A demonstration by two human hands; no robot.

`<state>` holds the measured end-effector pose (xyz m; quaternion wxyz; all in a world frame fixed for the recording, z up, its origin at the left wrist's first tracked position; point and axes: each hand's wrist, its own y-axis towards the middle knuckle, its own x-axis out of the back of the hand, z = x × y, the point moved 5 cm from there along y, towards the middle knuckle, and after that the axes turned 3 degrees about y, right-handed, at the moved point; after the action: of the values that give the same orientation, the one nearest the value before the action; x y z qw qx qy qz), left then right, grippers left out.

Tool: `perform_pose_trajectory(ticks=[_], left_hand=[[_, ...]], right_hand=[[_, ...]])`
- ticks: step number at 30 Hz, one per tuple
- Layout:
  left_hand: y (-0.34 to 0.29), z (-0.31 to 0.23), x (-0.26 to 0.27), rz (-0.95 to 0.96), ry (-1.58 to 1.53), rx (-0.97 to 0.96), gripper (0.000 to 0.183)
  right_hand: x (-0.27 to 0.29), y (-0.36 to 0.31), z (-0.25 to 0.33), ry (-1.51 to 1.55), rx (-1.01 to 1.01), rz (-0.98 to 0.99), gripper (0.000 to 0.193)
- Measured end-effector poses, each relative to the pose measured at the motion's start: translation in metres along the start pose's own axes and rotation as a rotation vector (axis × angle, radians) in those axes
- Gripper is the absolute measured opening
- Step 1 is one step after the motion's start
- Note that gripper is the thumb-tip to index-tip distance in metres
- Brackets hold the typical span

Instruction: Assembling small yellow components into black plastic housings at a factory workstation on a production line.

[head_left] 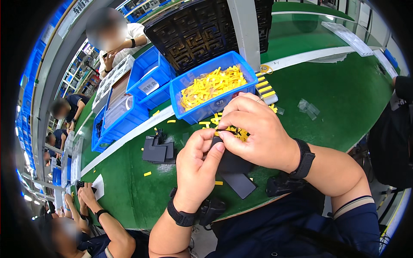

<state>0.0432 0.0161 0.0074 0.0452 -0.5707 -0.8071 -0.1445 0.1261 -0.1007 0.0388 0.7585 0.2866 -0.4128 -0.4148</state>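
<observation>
Black and flat, the small pad [230, 161] sits between your two hands just above the green tabletop [344, 103]. Your left hand [195, 170] has its grip closed on the pad's near edge; your right hand [254, 131] pinches its fingers together on the top edge, over a heap of yellow strips [238, 131]. Just behind stands a blue bin [213, 105] full of yellow strips, and more black pads [157, 150] lie to your left.

Strip bin [215, 92] behind hands; plates [158, 151] perhaps left.
</observation>
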Motion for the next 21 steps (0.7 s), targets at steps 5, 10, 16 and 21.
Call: perform_pose_trajectory(ticks=[5,10,16,21], left_hand=[[0.002,-0.005,0.004,-0.047,-0.146,-0.013,0.02],[0.003,-0.004,0.003,-0.027,-0.171,0.01,0.021],[0.004,-0.001,0.003,0.004,-0.29,0.069,0.02],[0.005,-0.005,0.005,-0.04,-0.432,-0.013,0.022]], right_hand=[[0.001,0.003,0.002,-0.055,0.069,-0.02,0.008],[0.01,0.004,0.015,-0.187,0.219,-0.003,0.01],[0.019,0.01,0.011,-0.055,0.122,-0.079,0.014],[0.004,0.001,0.016,-0.014,0.148,-0.015,0.012]])
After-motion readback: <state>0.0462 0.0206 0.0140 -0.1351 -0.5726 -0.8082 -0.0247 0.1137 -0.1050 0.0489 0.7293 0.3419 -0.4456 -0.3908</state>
